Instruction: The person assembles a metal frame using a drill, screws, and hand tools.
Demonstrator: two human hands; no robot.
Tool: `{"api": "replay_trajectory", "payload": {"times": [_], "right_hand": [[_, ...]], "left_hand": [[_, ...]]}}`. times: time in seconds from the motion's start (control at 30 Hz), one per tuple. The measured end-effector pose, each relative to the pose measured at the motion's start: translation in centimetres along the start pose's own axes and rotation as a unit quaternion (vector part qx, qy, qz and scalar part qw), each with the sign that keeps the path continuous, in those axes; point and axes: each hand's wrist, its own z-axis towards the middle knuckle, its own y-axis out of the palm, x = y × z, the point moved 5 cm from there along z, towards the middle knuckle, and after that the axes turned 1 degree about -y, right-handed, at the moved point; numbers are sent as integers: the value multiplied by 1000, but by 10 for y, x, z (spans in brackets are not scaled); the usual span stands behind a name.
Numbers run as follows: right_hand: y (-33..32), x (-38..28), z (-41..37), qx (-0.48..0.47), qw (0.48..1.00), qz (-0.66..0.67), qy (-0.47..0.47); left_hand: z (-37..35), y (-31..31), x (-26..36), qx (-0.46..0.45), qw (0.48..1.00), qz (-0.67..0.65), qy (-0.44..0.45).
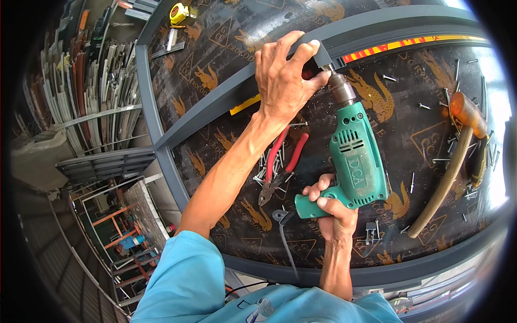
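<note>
My right hand (336,207) is wrapped round the handle of a green drill (356,156). The drill's chuck (341,88) points away from me, its tip at a small dark grey piece (321,55) on the grey metal frame (371,21). With fingers bent over that piece and the frame bar, my left hand (284,75) grips there, thumb beside the drill tip. Below my left hand lie red-handled pliers (296,152) among loose screws. The drill's cord (288,247) runs down toward my body.
A mallet (444,177) lies at the right among scattered screws. Under the frame is a yellow and red level (377,50). A yellow tape measure (178,14) sits at the upper left. Metal profiles (102,91) stand at far left; a person (132,242) is beyond them.
</note>
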Motion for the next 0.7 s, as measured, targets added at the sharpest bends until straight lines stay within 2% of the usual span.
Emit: {"api": "replay_trajectory", "payload": {"times": [0.7], "right_hand": [[-1, 2, -1, -6, 1000, 10, -5]], "left_hand": [[1, 1, 0, -8, 1000, 4, -3]]}}
